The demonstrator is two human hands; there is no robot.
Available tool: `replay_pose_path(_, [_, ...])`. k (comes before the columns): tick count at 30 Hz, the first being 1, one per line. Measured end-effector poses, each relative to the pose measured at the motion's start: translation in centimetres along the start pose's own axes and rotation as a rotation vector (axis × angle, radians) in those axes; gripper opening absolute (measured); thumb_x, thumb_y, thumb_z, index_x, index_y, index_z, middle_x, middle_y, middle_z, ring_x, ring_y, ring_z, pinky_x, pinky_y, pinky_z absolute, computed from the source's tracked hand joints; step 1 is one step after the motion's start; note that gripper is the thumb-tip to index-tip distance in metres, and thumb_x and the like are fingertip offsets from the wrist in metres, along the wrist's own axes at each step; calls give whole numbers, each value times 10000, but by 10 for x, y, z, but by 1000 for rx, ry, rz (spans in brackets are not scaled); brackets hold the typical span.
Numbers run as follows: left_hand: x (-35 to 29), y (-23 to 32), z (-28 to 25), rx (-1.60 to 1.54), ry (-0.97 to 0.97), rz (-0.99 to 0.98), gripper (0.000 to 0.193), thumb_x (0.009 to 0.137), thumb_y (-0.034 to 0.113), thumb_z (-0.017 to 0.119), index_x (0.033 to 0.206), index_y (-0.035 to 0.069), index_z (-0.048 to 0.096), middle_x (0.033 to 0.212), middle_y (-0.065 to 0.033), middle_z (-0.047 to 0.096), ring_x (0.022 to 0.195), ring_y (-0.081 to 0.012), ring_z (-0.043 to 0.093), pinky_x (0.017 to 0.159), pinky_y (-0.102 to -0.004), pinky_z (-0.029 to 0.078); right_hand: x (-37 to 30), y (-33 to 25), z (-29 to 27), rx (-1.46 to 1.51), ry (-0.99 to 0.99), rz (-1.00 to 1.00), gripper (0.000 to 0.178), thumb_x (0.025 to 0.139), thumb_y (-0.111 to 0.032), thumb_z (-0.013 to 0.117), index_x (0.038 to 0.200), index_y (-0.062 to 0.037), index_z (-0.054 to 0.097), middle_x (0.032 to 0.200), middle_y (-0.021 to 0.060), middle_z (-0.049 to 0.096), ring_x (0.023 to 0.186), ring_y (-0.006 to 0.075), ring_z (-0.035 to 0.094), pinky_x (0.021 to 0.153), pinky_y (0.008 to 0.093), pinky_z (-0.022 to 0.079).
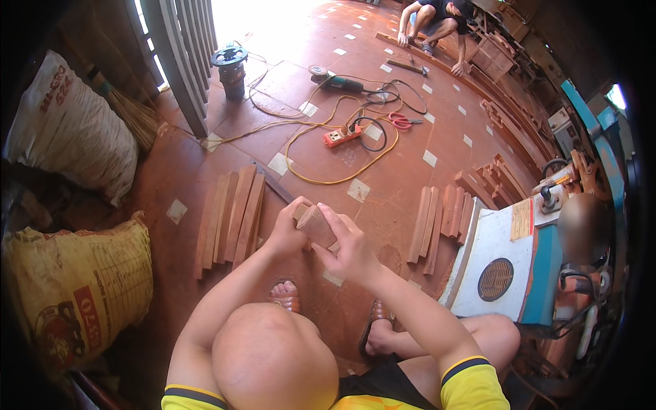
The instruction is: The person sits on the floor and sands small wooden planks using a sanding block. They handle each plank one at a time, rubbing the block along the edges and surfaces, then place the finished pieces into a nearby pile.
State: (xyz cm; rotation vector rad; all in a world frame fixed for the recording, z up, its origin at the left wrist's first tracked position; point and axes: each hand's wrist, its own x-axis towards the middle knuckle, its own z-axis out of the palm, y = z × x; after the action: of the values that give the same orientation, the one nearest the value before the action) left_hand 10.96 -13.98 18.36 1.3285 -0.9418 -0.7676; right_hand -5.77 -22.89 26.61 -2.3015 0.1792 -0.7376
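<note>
In front of my knees, both hands are on a small brown piece (318,227) with a flat face and a rounded end; whether it is wood or folded sandpaper I cannot tell. My left hand (290,229) is closed around its left side. My right hand (350,249) grips it from the right, with fingers along its upper edge and the thumb lower down. On the floor to the left stands a row of reddish wooden strips (231,217). More short wooden pieces (437,222) are grouped on the right.
Ahead lie an angle grinder (339,83), an orange power strip (342,136), red-handled scissors (403,121), a hammer (408,66) and looping yellow cord. A router (231,71) stands farther left. Sacks (85,290) flank my left; a white-teal machine (495,236), my right. Another person (437,24) crouches over long timber.
</note>
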Motion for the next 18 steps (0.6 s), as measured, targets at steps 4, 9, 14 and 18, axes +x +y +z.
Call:
replay_pose_path(4, [1,-5,-1,54,9,1,391,827,-106,697,1165,67,607,991,-13,671,962,-90,649,822,-288,541,8,9,-5,-23,35,88,819,853,-39,800,1589,4,443,1249,266,669,1165,454,663,993,492,562])
replay_pose_path(9, [6,-7,-2,-102,31,0,335,850,70,826,1102,83,607,1000,-29,716,947,-114,670,831,-313,554,6,0,1,28,-105,6,788,846,-46,810,1557,6,476,1241,260,671,1162,446,664,982,483,567])
replay_pose_path(14, [4,-3,-5,113,12,-54,398,867,111,846,1174,84,594,1049,-41,706,993,-134,671,873,-320,552,-2,1,9,-2,49,47,777,865,-66,814,1557,33,473,1255,266,672,1148,429,686,977,475,573])
replay_pose_path(18, [-1,6,3,102,-17,9,556,873,89,821,1356,69,547,1164,-75,654,1140,-158,632,1002,-341,516,0,19,-3,7,253,224,785,888,-91,813,1576,36,456,1279,277,677,1153,404,714,970,459,585])
